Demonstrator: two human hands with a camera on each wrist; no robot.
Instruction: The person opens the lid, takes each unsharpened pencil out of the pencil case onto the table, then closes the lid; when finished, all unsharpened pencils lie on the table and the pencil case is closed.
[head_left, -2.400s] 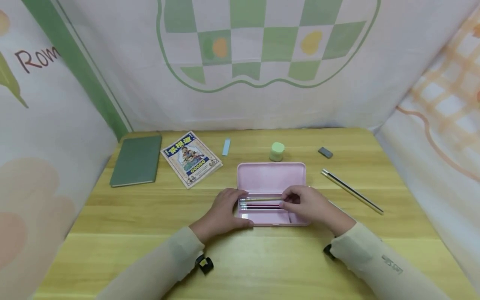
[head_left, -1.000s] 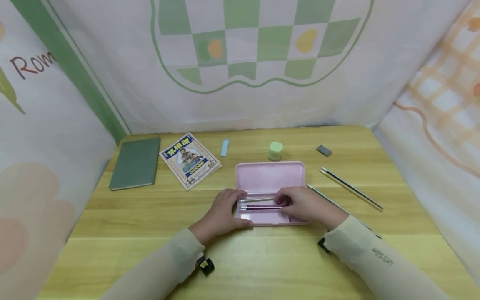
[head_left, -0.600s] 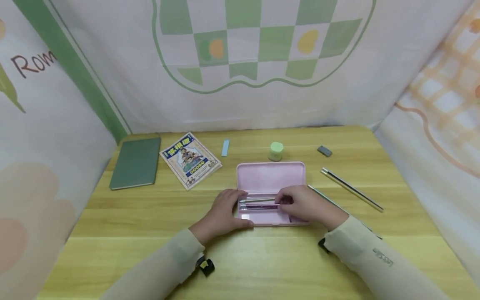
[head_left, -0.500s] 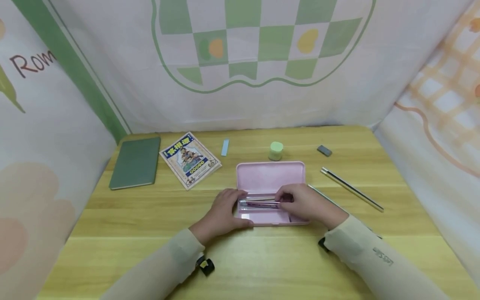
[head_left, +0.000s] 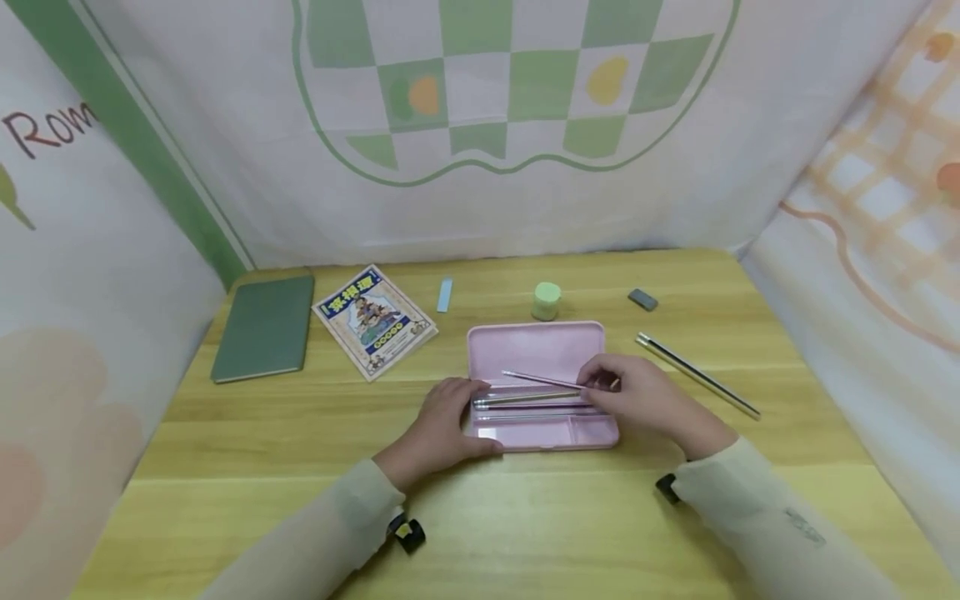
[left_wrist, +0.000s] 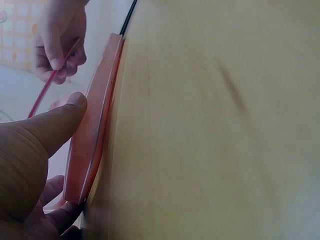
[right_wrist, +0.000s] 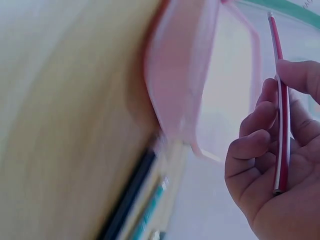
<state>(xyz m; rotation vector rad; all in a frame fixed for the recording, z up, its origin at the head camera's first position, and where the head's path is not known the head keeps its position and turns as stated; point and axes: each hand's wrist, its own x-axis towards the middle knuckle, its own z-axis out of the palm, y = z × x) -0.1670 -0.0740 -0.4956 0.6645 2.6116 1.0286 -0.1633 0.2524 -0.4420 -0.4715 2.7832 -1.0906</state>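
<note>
In the head view, an open pink pencil case [head_left: 536, 348] lies on the table, lid tipped back. My left hand [head_left: 435, 425] holds its left end, thumb along the front side and fingers toward the back; the left wrist view shows that thumb on the case wall. Above the case, my right hand [head_left: 648, 400] pinches a red-and-white striped pencil [right_wrist: 283, 135] between thumb and fingers, its ferrule end pointing left. Several pencils, one of them a gold pencil [head_left: 528, 399], lie in the long compartment. The small front-right compartment [head_left: 595, 430] shows beside the right hand.
Right of the case lie dark pencils [head_left: 697, 373]; a teal pencil [right_wrist: 150, 207] appears in the right wrist view. Along the back are a grey eraser [head_left: 642, 299], a green-lidded small jar [head_left: 547, 301], a light-blue strip [head_left: 445, 295], a picture booklet [head_left: 375, 321] and a green notebook [head_left: 264, 327].
My right hand has lifted the striped pencil up out of the case's compartment and drawn it to the right. The left hand has stayed on the case's left end.
</note>
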